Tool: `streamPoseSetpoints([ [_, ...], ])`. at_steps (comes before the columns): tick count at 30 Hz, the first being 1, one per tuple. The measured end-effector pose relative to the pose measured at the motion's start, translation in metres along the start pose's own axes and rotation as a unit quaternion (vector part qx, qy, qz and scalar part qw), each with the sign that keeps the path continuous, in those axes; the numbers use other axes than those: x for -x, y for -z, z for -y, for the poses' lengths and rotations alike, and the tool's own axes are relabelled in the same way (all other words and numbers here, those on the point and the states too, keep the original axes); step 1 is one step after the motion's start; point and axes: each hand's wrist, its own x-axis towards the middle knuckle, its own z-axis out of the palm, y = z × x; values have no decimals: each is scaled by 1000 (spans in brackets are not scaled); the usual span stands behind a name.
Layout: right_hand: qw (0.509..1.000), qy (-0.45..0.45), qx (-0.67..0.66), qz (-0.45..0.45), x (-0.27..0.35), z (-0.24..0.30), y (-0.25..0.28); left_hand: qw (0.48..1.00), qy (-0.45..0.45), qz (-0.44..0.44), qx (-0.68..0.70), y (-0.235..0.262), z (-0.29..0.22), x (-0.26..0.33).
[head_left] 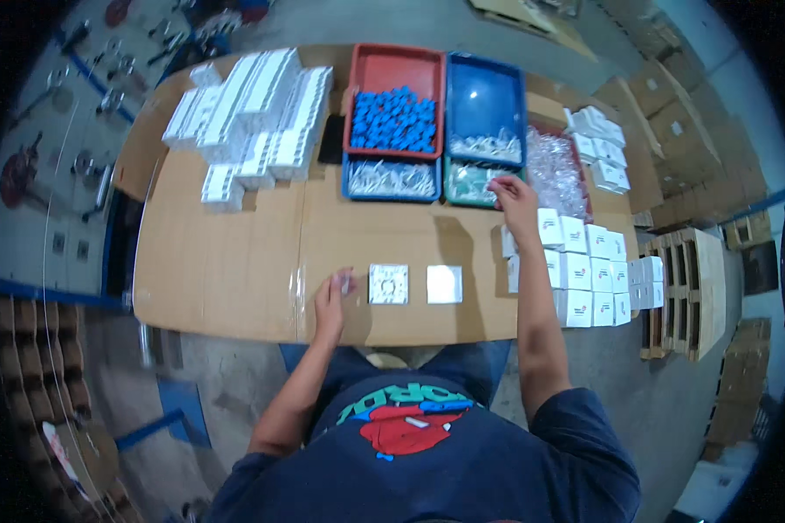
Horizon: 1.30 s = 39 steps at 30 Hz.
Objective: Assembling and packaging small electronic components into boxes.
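Note:
My left hand (331, 295) rests on the cardboard-covered table (235, 261), pinching a small white piece just left of a square white switch plate (388, 284). A second square white plate (444, 284) lies to the right of the first. My right hand (514, 199) is stretched forward over the green tray (469, 185) of small pale parts, fingers bent down toward it; whether it holds anything I cannot tell.
A red tray (397, 70) of blue caps, a blue tray (485, 96), and a lower blue tray (390, 179) of white parts sit at the back. White parts stack at back left (253, 113). Small white boxes (584, 270) pile at right, next to clear bags (554, 170).

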Motion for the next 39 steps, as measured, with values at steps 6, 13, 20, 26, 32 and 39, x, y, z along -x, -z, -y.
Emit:
streamPoseSetpoints([
  [6, 995, -81, -28, -53, 112, -2, -30, 936, 169, 146, 272, -25, -74, -7],
  [13, 990, -91, -99, 33, 144, 30, -38, 861, 189, 252, 400, -53, -104, 6],
  [20, 995, -41, -29, 88, 135, 74, -52, 905, 163, 297, 255, -70, -108, 11],
  [26, 988, 10, -5, 153, 132, 76, -73, 926, 143, 296, 186, -65, -110, 19],
  [32, 982, 25, 39, 181, 131, 76, -78, 925, 143, 307, 170, -60, -112, 24],
  [39, 970, 29, 83, 225, 129, 83, -73, 928, 128, 320, 142, -62, -106, 22],
])
